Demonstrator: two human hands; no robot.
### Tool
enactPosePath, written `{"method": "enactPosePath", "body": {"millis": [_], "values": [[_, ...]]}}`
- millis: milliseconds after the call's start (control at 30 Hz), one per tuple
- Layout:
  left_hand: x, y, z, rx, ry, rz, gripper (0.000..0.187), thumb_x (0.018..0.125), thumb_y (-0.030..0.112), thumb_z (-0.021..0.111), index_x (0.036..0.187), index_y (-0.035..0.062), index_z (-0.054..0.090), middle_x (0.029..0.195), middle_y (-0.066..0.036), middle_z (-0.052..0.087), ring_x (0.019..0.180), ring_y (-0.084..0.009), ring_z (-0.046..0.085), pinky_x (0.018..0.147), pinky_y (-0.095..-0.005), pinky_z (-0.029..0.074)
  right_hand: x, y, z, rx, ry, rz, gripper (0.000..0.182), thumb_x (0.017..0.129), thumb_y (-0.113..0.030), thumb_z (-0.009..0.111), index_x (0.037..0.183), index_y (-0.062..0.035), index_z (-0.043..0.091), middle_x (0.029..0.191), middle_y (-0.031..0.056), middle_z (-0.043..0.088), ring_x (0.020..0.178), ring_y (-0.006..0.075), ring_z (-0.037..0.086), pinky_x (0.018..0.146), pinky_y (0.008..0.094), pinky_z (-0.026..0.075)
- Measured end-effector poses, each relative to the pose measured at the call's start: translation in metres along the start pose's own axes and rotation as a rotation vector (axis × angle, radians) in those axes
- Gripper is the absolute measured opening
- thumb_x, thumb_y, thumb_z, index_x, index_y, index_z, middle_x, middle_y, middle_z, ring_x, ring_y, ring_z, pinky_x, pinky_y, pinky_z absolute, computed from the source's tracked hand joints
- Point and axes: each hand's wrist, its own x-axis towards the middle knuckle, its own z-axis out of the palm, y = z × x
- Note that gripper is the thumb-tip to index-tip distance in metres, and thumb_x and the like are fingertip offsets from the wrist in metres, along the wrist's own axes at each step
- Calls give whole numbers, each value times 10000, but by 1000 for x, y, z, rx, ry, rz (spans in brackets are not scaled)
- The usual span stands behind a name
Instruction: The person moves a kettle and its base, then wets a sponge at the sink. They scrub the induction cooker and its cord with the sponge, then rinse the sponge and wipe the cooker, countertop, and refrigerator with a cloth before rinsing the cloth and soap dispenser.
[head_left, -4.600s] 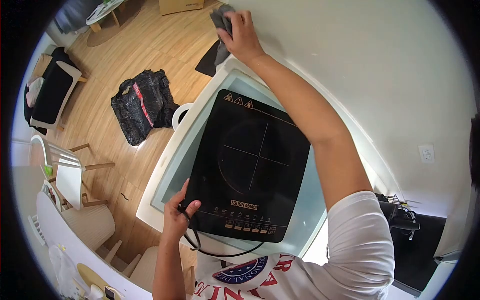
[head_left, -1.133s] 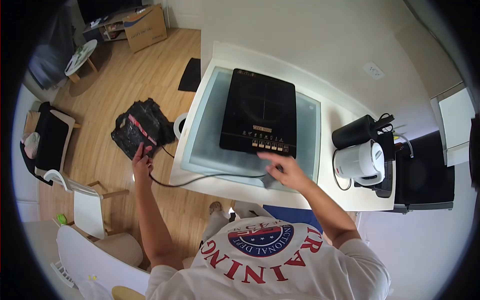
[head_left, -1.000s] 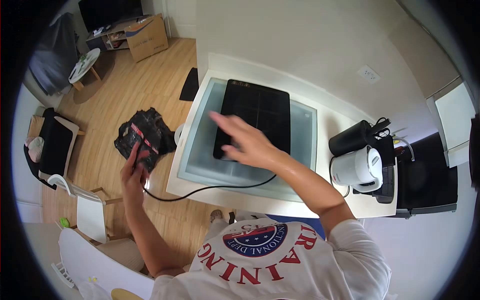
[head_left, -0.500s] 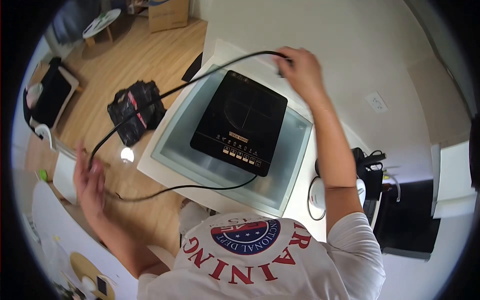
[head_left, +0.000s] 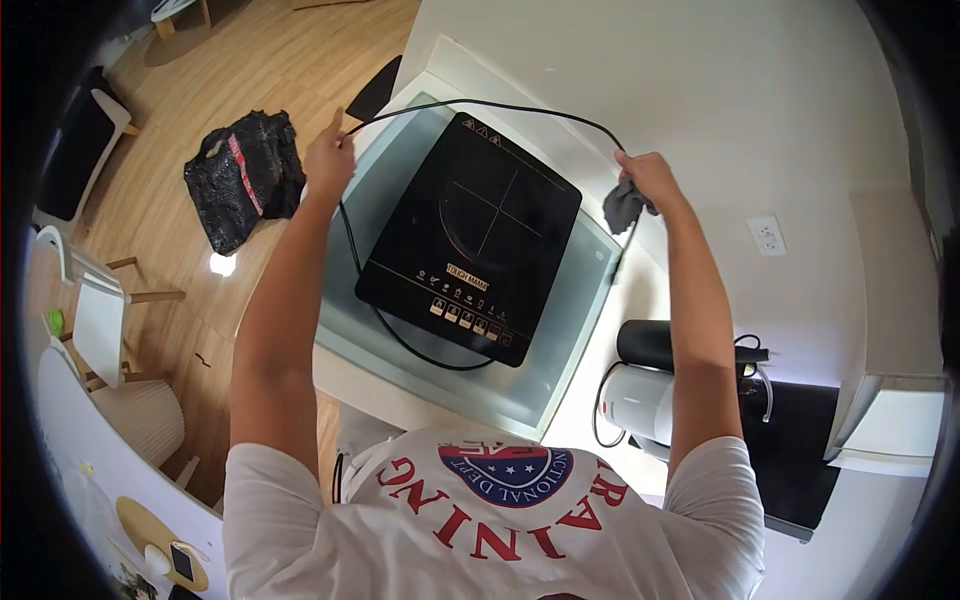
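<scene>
A black induction cooker [head_left: 478, 225] lies flat on a glass-topped surface [head_left: 560, 375], its printed controls toward me. From its near edge a black power cord [head_left: 520, 107] loops out to the left and arches over behind it. My left hand [head_left: 330, 165] is closed around that cord at the cooker's far left, the index finger stretched out. Past the cooker's right corner, my right hand [head_left: 652, 182] grips the cord together with a dark grey cloth [head_left: 624, 208], which bunches below the fingers. The plug end cannot be made out.
A wall outlet [head_left: 767, 235] is to the right. Below it stand a white appliance [head_left: 637, 402] and a black cylindrical object [head_left: 650, 343]. On the wooden floor at left lie a black plastic bag [head_left: 245, 180] and a white chair [head_left: 100, 330]. A white table [head_left: 75, 435] curves in at lower left.
My left hand has moved up and right, from low at the left to beside the cooker's far left. My right hand has shifted right and down along the cord; the grey cloth now shows.
</scene>
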Motion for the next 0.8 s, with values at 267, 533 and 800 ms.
{"method": "enactPosePath", "body": {"millis": [267, 533, 800], "values": [[8, -12, 87, 129, -108, 164, 540, 770, 82, 605, 1292, 144, 479, 867, -148, 653, 781, -331, 623, 736, -409, 494, 30, 85, 96, -187, -97, 392, 581, 811, -491, 532, 969, 58, 633, 1058, 273, 592, 1034, 384, 569, 888, 420, 446], [-12, -8, 71, 13, -371, 176, 424, 848, 185, 578, 1258, 98, 510, 970, -199, 638, 870, -307, 633, 790, -339, 482, -144, 104, 168, 1020, -457, 647, 306, 843, -312, 610, 813, -8, 616, 736, 95, 614, 641, 189, 602, 597, 331, 501], [-58, 3, 50, -12, -484, 202, 555, 948, 246, 458, 1427, 116, 208, 1218, -238, 532, 1149, -333, 515, 955, -327, 386, -237, 9, 220, 960, 61, 429, 259, 913, -223, 518, 880, 16, 612, 749, 39, 601, 731, 146, 506, 712, 280, 417]]}}
